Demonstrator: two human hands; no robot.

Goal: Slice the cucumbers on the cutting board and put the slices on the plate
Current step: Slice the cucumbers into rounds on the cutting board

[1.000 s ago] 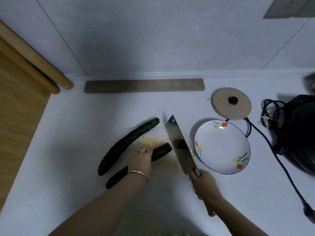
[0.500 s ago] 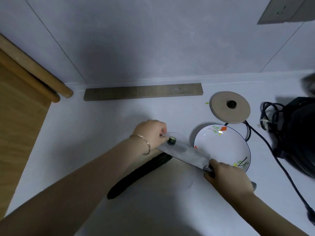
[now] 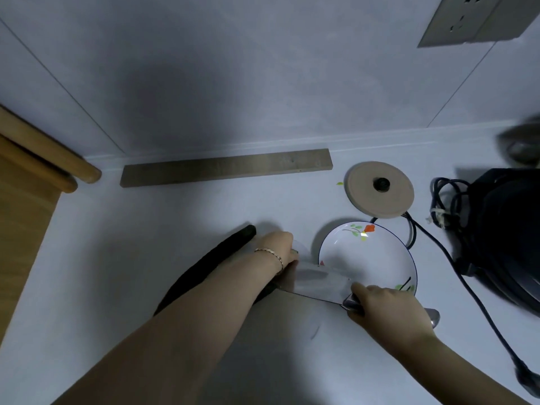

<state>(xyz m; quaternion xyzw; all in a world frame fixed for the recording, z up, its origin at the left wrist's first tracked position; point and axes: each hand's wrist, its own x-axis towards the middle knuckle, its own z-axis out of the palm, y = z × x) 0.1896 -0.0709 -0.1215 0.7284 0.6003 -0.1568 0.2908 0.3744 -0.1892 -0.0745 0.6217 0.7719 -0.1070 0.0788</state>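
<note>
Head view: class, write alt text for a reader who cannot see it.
A person's right hand grips a broad steel cleaver, its blade over the rim of a white flower-painted plate, while the left hand is at the blade's far end. A dark green cucumber lies beside the left forearm.

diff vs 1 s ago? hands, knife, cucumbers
The left hand let go of the cut cucumber and moved up-right to the knife blade. The right hand swung the knife from pointing away to lying across, blade flat, reaching the plate rim. Unchanged: right hand grips the handle, the whole cucumber lies where it was, no slices in the plate.
</note>
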